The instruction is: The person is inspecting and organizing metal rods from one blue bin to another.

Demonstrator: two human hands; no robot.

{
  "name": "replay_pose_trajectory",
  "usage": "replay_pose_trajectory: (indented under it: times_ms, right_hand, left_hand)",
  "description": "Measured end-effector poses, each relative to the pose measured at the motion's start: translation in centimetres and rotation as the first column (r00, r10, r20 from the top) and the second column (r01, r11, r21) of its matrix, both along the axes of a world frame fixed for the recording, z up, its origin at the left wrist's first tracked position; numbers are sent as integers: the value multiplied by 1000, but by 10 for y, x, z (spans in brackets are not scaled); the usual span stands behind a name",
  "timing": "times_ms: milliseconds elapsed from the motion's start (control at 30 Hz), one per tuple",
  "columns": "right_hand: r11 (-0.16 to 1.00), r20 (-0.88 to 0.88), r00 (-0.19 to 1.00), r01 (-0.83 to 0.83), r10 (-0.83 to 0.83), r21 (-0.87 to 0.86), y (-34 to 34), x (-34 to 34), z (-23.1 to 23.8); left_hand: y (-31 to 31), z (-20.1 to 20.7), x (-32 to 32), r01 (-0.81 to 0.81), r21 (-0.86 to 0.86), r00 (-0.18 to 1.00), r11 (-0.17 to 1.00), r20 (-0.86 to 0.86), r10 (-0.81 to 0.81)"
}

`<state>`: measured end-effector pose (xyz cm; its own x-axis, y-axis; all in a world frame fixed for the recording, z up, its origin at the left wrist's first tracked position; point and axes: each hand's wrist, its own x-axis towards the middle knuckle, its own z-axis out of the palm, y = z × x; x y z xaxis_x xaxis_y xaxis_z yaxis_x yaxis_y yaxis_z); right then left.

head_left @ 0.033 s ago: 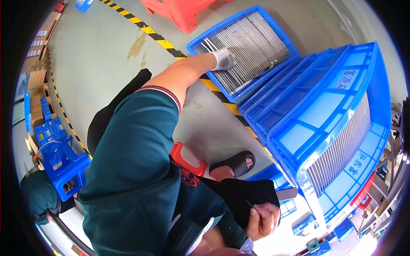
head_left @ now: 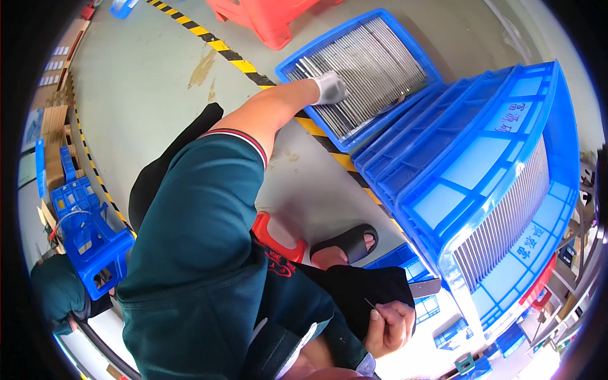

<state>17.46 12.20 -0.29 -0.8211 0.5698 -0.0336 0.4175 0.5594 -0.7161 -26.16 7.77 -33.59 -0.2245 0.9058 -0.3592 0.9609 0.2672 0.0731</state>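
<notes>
My left hand (head_left: 330, 88), in a white glove with greyish fingers, rests on a row of thin metal rods (head_left: 380, 57). The rods lie side by side in a shallow blue crate (head_left: 417, 49) on the floor. Its fingers curl downward onto them; what lies under the fingertips is hidden. At the lower right, close to my body, my bare right hand (head_left: 391, 326) pinches a thin needle-like pin (head_left: 370, 303) between thumb and fingers. The pin's free end points up and left, over my black shorts (head_left: 354, 288).
To the right stands a stack of blue crates (head_left: 430, 145); the top one holds more rods (head_left: 506, 218). A red stool (head_left: 253, 16) stands ahead, a blue stool (head_left: 104, 250) at the left near another person (head_left: 60, 291). Striped tape (head_left: 244, 66) crosses the floor. A flat metal piece (head_left: 424, 288) lies beside my shorts.
</notes>
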Motion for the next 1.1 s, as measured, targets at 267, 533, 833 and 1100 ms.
replay_pose_trajectory:
  times_ms: [267, 533, 833, 1100]
  right_hand:
    - [998, -52, 997, 63, -62, 6, -7, -3, 3]
    - [989, -116, 986, 127, -118, 77, -24, 6, 7]
    - [976, -269, 954, 173, -133, 133, -33, 30, -5]
    - [970, -331, 937, 174, -110, 170, -40, 38, -10]
  left_hand:
    - [0, 39, -13, 12, 70, 998, 997, 58, -16]
    - [-4, 103, -61, -777, -252, 426, 576, 463, 777]
    - [-51, 130, 19, -802, -274, -591, 531, 490, -640]
    - [-85, 182, 118, -811, -293, -582, 507, 494, -646]
